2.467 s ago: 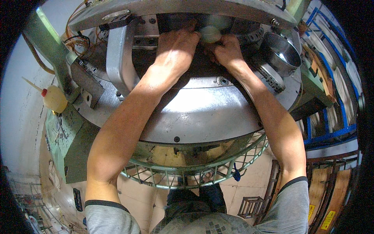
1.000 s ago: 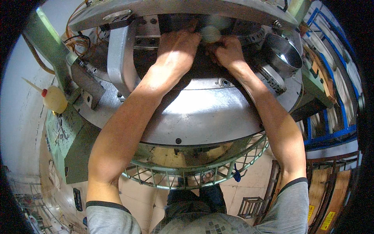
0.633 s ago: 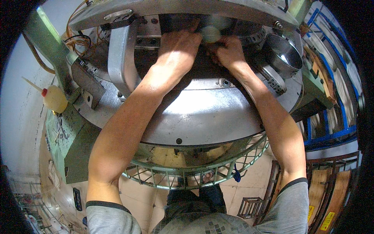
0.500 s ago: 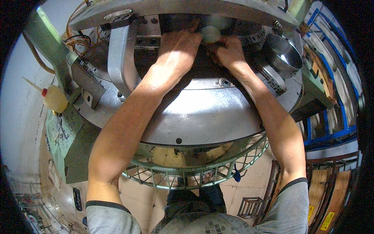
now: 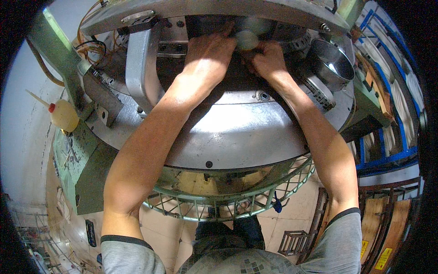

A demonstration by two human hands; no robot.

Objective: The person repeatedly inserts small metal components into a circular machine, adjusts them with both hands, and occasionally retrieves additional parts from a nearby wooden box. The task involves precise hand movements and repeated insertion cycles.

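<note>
A workshop with a pale tiled floor (image 5: 315, 205) surrounds a big round machine whose smooth, dull-silver steel deck (image 5: 237, 132) fills the view. Since a few seconds ago almost nothing has shifted: both hands stay at the far side of the deck, so the work there seems slow and fiddly. The left hand (image 5: 207, 57) lies flat, fingers reaching into the dark recess. The right hand (image 5: 269, 57) is just beside it, fingers curled; whether either grip pinches anything I cannot tell. Between them sits a small pale, blurred knob (image 5: 246, 40). Left of the deck stands a yellow plastic oil bottle (image 5: 64, 115); right of it, a shiny metal funnel (image 5: 332, 64); below its near edge, a green wire guard ring (image 5: 228, 205).
</note>
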